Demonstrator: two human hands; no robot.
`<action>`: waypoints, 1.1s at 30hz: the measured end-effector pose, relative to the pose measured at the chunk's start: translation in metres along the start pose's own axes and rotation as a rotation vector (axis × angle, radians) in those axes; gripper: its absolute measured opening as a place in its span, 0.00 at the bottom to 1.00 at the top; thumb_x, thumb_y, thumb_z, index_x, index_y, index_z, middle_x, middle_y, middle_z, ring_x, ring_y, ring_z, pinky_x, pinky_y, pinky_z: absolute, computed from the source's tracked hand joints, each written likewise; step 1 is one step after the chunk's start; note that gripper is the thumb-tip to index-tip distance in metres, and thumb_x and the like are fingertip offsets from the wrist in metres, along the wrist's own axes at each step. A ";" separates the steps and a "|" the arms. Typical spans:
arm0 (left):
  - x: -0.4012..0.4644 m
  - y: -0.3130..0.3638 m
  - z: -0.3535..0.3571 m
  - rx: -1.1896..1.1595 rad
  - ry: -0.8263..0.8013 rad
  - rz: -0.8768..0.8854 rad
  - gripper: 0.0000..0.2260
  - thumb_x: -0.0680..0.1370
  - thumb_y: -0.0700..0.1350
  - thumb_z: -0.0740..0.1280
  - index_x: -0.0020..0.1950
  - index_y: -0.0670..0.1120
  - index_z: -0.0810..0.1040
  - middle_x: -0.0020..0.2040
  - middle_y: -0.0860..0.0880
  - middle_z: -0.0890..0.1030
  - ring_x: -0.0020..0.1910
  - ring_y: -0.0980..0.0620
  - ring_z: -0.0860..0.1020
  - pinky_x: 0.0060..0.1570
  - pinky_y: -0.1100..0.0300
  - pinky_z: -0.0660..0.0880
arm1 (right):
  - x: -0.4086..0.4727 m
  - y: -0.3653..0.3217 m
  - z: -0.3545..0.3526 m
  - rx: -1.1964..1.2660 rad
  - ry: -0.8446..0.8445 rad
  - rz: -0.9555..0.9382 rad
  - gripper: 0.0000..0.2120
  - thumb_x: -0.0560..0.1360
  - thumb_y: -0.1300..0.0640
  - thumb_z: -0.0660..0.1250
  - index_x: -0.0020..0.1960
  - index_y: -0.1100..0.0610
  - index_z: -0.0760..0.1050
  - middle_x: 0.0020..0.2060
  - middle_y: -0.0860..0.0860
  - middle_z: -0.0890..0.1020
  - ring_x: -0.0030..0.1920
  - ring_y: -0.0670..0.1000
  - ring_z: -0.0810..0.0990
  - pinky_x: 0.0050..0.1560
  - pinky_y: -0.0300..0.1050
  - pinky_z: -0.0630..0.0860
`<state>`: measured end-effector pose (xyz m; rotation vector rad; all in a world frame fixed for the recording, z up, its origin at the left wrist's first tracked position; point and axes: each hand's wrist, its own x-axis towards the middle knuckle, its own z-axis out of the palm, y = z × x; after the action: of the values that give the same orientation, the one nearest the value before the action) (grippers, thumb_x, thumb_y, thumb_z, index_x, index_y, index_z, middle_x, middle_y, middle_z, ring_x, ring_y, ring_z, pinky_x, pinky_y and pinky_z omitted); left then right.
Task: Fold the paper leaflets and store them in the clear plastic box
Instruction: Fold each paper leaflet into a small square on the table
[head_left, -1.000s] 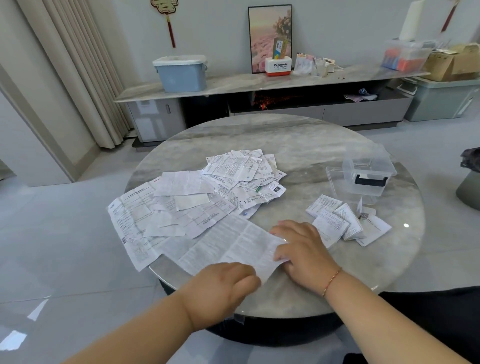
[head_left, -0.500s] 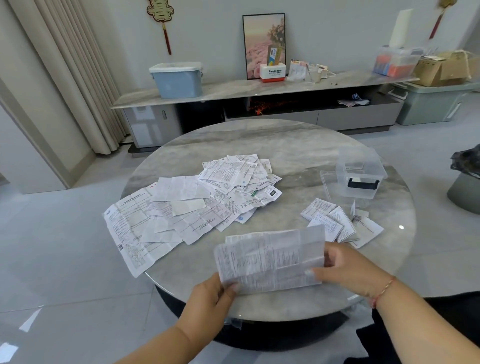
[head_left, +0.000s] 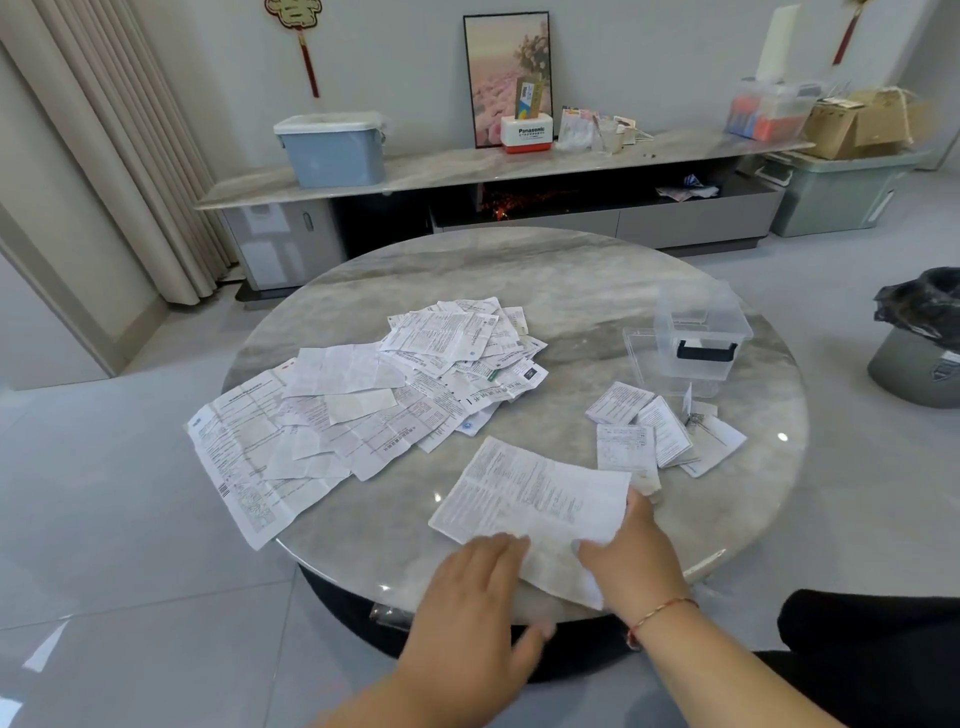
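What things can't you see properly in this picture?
- Head view: the print on the leaflet is too small to read.
- The near corner of the leaflet is covered by the left hand and right hand.
- Whether the clear box holds any papers: its see-through walls blend into the table.
- Both arms are cut off by the bottom edge.

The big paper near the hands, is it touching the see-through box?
Apart. The head view shows the leaflet flat at the table's near edge under both hands, with bare marble and small folded leaflets between it and the clear plastic box.
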<state>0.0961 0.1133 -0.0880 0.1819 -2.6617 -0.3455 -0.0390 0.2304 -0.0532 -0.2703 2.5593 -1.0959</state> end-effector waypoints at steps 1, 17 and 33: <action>-0.003 0.004 0.004 0.014 -0.066 0.013 0.34 0.64 0.63 0.65 0.64 0.46 0.75 0.59 0.51 0.77 0.58 0.52 0.74 0.58 0.58 0.72 | -0.007 -0.002 0.003 0.080 -0.027 0.046 0.29 0.69 0.61 0.71 0.65 0.58 0.62 0.51 0.54 0.80 0.45 0.58 0.82 0.41 0.46 0.78; -0.005 -0.037 -0.019 -0.175 0.029 -0.085 0.04 0.77 0.47 0.58 0.46 0.50 0.71 0.39 0.54 0.76 0.38 0.58 0.71 0.41 0.69 0.66 | 0.018 0.010 -0.053 -0.026 -0.732 -0.476 0.43 0.57 0.48 0.81 0.67 0.45 0.65 0.65 0.37 0.70 0.65 0.30 0.65 0.63 0.25 0.61; 0.016 -0.021 -0.005 -0.203 0.229 -0.579 0.19 0.68 0.36 0.71 0.57 0.45 0.74 0.52 0.50 0.74 0.51 0.52 0.72 0.52 0.64 0.67 | 0.026 -0.010 0.003 -0.189 -0.068 -0.332 0.28 0.70 0.56 0.71 0.66 0.50 0.63 0.36 0.43 0.74 0.42 0.48 0.76 0.40 0.39 0.67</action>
<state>0.0855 0.0892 -0.0826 0.8757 -2.2840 -0.7220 -0.0610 0.2139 -0.0543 -0.7900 2.6191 -0.9290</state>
